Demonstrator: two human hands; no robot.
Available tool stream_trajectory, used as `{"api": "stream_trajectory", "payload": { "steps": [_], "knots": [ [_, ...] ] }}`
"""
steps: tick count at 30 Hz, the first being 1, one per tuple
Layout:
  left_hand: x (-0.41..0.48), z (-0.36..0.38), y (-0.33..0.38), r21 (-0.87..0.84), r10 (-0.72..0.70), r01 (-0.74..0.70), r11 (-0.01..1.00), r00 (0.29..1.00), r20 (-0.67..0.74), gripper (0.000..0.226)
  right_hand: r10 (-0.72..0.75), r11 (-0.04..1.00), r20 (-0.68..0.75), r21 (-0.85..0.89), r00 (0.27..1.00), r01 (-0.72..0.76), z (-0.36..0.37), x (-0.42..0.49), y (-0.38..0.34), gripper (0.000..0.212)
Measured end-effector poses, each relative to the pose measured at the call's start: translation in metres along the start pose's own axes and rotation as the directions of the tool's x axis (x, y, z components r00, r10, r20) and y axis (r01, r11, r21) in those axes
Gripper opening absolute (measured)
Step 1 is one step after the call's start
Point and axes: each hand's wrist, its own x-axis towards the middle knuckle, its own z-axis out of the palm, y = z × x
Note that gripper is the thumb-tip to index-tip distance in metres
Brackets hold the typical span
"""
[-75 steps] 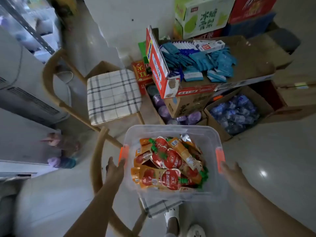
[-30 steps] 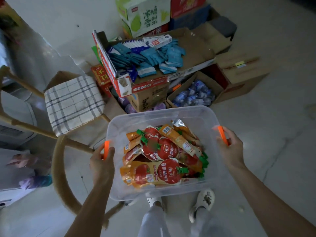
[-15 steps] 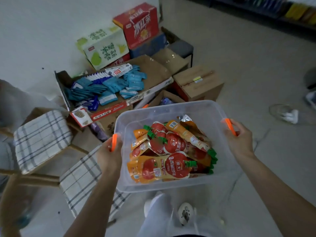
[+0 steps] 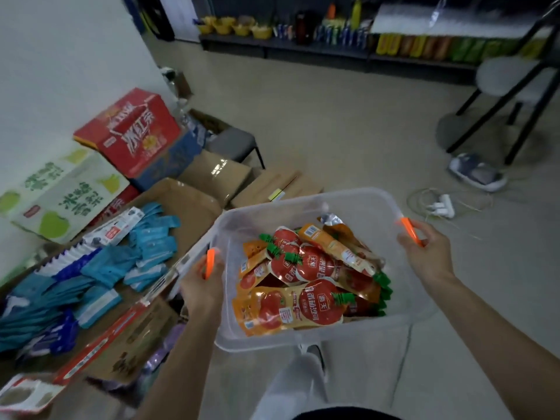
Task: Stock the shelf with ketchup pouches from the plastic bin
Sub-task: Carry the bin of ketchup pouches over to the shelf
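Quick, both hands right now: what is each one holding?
Left hand: closed on the left orange handle of the plastic bin.
Right hand: closed on the right orange handle.

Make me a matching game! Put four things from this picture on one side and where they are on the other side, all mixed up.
Things:
1. red and orange ketchup pouches
2. clear plastic bin
3. red cardboard drink carton
4. white power strip

Places:
A. on the floor to the right of the bin
B. held by its orange handles in the left hand and right hand
C. stacked by the wall on the left
D. piled inside the bin

Pairs: 1-D, 2-B, 3-C, 4-A
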Motion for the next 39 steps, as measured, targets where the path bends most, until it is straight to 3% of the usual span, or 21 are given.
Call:
{"api": "stream_trajectory", "payload": {
  "steps": [7,12,18,25,28,39],
  "knots": [
    [0.111,0.11,0.094,0.034,0.095,-0.101,0.994,0.986,0.135,0.025,0.045,0.999,-0.147,0.019,0.988,-0.043,0.004,0.127,-0.036,0.032],
    [0.17,0.203,0.157,-0.006,0.114,-0.116,0.993,0.969,0.219,0.012,0.063,0.998,-0.2,0.023,0.978,-0.059,-0.003,0.221,-0.057,0.032],
    [0.237,0.335,0.214,-0.012,0.065,-0.064,0.998,0.955,0.291,0.039,0.068,0.997,-0.254,0.043,0.965,-0.059,-0.019,0.355,-0.067,0.029],
    [0.297,0.502,0.303,-0.061,0.027,-0.01,0.998,0.962,0.273,0.031,0.088,0.994,-0.284,-0.04,0.955,-0.103,-0.051,0.533,-0.089,0.037],
    [0.321,0.565,0.344,-0.059,0.042,-0.027,0.998,0.961,0.273,0.018,0.081,0.994,-0.292,-0.048,0.953,-0.099,-0.063,0.602,-0.106,0.038],
    [0.472,0.822,0.478,0.013,0.089,-0.101,0.995,0.924,0.372,0.027,0.098,0.995,-0.407,0.06,0.908,-0.081,-0.07,0.85,-0.15,0.035]
  ]
}}
